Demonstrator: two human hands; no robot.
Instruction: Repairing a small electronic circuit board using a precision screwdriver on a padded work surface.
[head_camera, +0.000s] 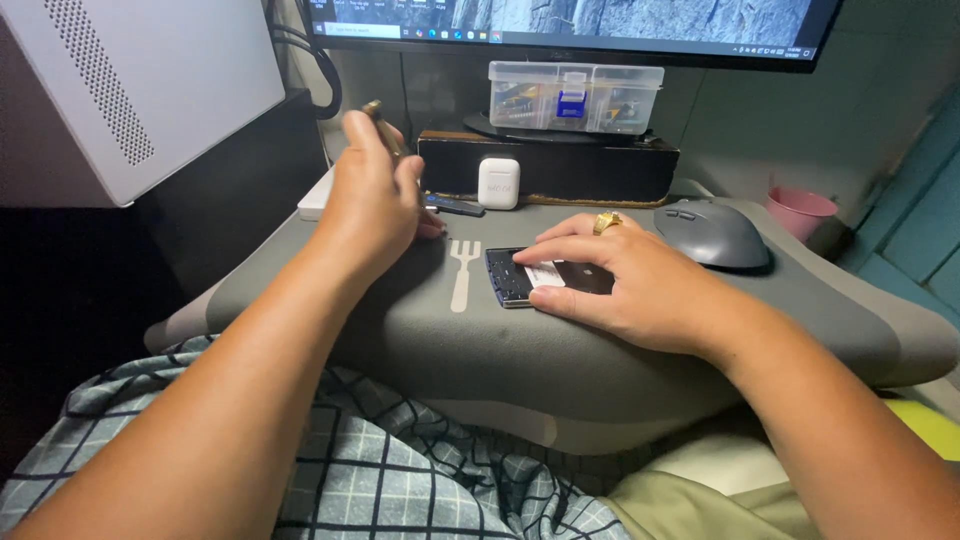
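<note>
My left hand (372, 196) is raised over the grey lap desk (600, 370) and grips a thin brass-coloured tool (384, 126) that points up and back. My right hand (630, 282), with a gold ring on one finger, rests flat on a small dark opened phone (512, 277) and pins it to the desk. A white fork shape (463, 273) is printed on the desk just left of the phone, between the two hands.
A grey mouse (714, 233) sits right of my right hand. Behind are a white earbud case (498, 183), a dark box (548, 165), a clear parts box (574, 97), a monitor (570, 25), a pink cup (799, 211) and a white computer case (130, 85) at left.
</note>
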